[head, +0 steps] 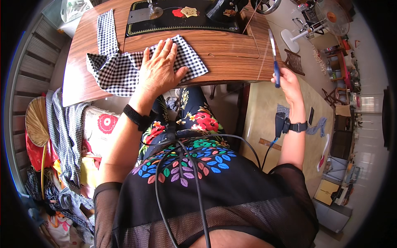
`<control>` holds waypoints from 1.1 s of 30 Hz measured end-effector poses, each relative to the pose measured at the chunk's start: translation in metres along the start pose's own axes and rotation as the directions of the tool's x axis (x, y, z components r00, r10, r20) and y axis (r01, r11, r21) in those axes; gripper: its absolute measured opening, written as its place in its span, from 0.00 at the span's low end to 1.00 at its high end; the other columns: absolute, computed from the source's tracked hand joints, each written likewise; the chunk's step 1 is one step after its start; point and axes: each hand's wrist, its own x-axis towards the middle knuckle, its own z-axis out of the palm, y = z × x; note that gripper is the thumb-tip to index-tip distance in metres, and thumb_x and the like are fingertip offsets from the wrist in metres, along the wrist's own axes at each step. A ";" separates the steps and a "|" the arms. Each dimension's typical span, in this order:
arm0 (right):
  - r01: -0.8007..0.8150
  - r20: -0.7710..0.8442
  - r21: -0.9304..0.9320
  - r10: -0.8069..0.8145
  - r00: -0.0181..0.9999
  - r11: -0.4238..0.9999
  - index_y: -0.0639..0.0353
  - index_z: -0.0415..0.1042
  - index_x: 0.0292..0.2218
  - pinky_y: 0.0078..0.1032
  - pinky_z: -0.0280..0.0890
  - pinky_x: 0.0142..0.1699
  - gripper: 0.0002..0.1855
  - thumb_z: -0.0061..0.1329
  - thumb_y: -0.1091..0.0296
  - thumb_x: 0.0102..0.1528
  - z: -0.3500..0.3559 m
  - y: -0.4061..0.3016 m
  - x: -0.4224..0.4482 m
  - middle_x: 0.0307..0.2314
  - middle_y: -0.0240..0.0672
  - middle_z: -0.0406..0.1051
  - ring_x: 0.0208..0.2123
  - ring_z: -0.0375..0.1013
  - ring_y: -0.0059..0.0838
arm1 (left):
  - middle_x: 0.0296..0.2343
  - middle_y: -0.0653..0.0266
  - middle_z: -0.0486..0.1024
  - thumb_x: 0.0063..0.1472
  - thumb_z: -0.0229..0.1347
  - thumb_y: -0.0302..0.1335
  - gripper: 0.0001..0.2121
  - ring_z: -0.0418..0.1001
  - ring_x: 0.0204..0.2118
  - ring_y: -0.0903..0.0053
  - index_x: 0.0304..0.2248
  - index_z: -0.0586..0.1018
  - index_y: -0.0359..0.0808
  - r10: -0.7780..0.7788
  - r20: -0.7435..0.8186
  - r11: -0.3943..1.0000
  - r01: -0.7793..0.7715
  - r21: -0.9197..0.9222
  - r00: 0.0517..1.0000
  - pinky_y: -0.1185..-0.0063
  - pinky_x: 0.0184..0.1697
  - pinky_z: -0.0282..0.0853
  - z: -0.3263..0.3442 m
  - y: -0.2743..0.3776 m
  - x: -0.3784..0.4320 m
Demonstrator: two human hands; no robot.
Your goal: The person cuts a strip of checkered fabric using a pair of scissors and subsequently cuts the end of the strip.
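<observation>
My left hand [162, 66] lies flat, fingers stretched out, on a black-and-white gingham cloth [118, 74]. The cloth is bunched at its left and smooth to the right of the hand, and it hangs a little over the front edge of the wooden sewing table [229, 59]. A separate-looking gingham strip [107, 31] runs up from the bunched part; whether they join is hidden. At the table's right end, my right hand [288, 82] grips the blue handle of a slim knife-like tool [275, 62], its pale blade pointing away from me. Beyond the cloth stands a black sewing machine [183, 15].
A lower table [263, 105] at right bears a ruler [269, 144], a dark phone-like object [311, 115] and gingham scraps [318, 126]. An electric fan [330, 18] stands behind it. Draped gingham [66, 139] and a hand fan [37, 122] lie at left. Cables [194, 173] cross my front.
</observation>
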 end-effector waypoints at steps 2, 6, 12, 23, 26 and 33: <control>-0.032 0.038 0.346 0.020 0.999 0.938 0.65 0.64 0.39 0.17 0.64 0.36 0.12 0.46 0.73 0.52 -0.002 0.000 -0.015 0.33 0.37 0.68 0.29 0.68 0.21 | 0.55 0.58 0.51 0.54 0.44 0.49 0.32 0.45 0.59 0.69 0.53 0.59 0.35 -0.002 -0.013 1.000 0.002 -0.016 1.000 0.61 0.58 0.38 0.001 -0.001 -0.001; -0.095 0.110 0.539 0.041 0.993 0.837 0.66 0.64 0.38 0.15 0.64 0.35 0.18 0.54 0.71 0.47 0.013 0.004 -0.037 0.31 0.36 0.68 0.28 0.68 0.20 | 0.55 0.58 0.52 0.53 0.44 0.49 0.32 0.46 0.59 0.69 0.52 0.60 0.35 0.000 -0.023 1.000 -0.001 -0.017 1.000 0.61 0.58 0.38 0.002 -0.001 0.000; -0.296 0.162 0.109 0.277 0.947 0.949 0.62 0.63 0.35 0.15 0.63 0.32 0.19 0.57 0.74 0.42 -0.004 0.016 -0.038 0.25 0.28 0.64 0.26 0.66 0.16 | 0.55 0.58 0.52 0.54 0.43 0.50 0.33 0.46 0.59 0.69 0.52 0.59 0.35 0.003 -0.018 1.000 -0.003 0.003 1.000 0.62 0.58 0.38 0.002 -0.001 0.001; -0.049 -0.103 0.215 0.073 0.992 0.975 0.64 0.62 0.36 0.17 0.59 0.32 0.24 0.52 0.52 0.49 -0.021 0.037 -0.092 0.23 0.28 0.62 0.24 0.62 0.19 | 0.55 0.59 0.52 0.54 0.42 0.51 0.33 0.47 0.58 0.70 0.53 0.59 0.36 0.013 -0.040 0.999 -0.011 0.043 0.999 0.62 0.58 0.39 0.009 -0.002 0.001; -0.144 0.192 0.467 0.058 0.980 0.873 0.65 0.62 0.36 0.18 0.60 0.34 0.29 0.46 0.44 0.49 0.035 0.018 -0.114 0.23 0.30 0.62 0.25 0.62 0.20 | 0.55 0.60 0.52 0.54 0.42 0.51 0.32 0.46 0.59 0.70 0.53 0.59 0.36 0.017 -0.053 0.998 -0.014 0.065 0.998 0.62 0.58 0.39 0.007 -0.002 0.000; -0.367 0.635 0.300 0.103 0.766 0.881 0.62 0.61 0.34 0.19 0.60 0.33 0.26 0.34 0.43 0.56 0.108 0.006 -0.107 0.22 0.29 0.60 0.25 0.60 0.20 | 0.55 0.60 0.52 0.55 0.41 0.50 0.31 0.46 0.59 0.70 0.53 0.59 0.37 0.024 -0.054 0.998 -0.021 0.066 0.998 0.62 0.58 0.38 0.013 -0.004 0.002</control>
